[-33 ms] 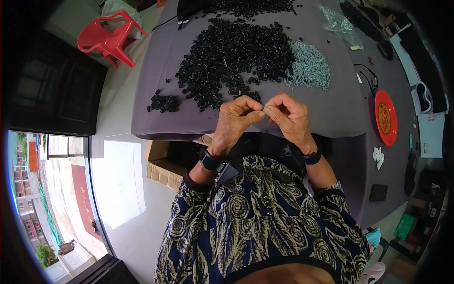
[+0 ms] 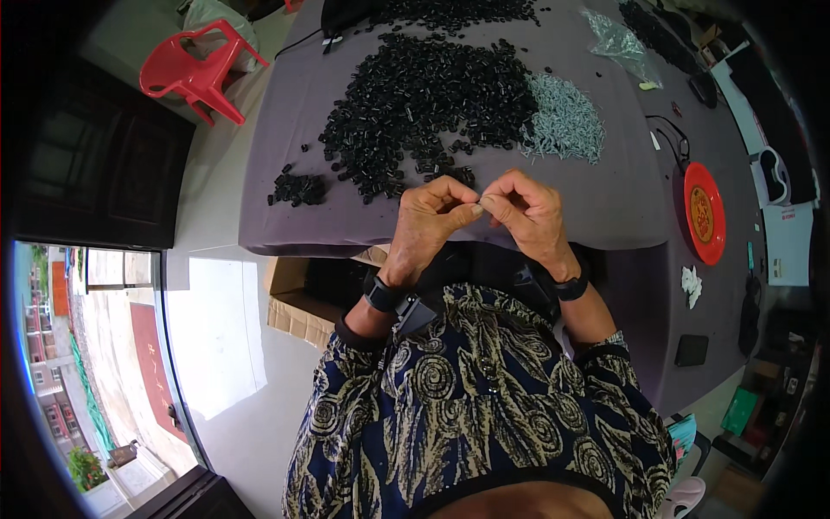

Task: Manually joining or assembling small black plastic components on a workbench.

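My left hand (image 2: 430, 218) and my right hand (image 2: 529, 212) meet fingertip to fingertip just above the near edge of the table (image 2: 285, 121), which has a grey-purple cloth over it. Both pinch a tiny part between thumb and fingers; it is too small to make out. Right behind the hands lies a big heap of small black parts (image 2: 432, 91). A heap of small silver metal parts (image 2: 566, 128) adjoins it on the right. A little separate cluster of black parts (image 2: 298, 188) sits to the left near the table edge.
A red round plate (image 2: 705, 212), a black cable (image 2: 670, 134), a clear plastic bag (image 2: 616, 39) and a white crumpled scrap (image 2: 692, 285) lie on the table's right side. A cardboard box (image 2: 290, 311) stands under the table edge. A red plastic chair (image 2: 194, 69) stands far left.
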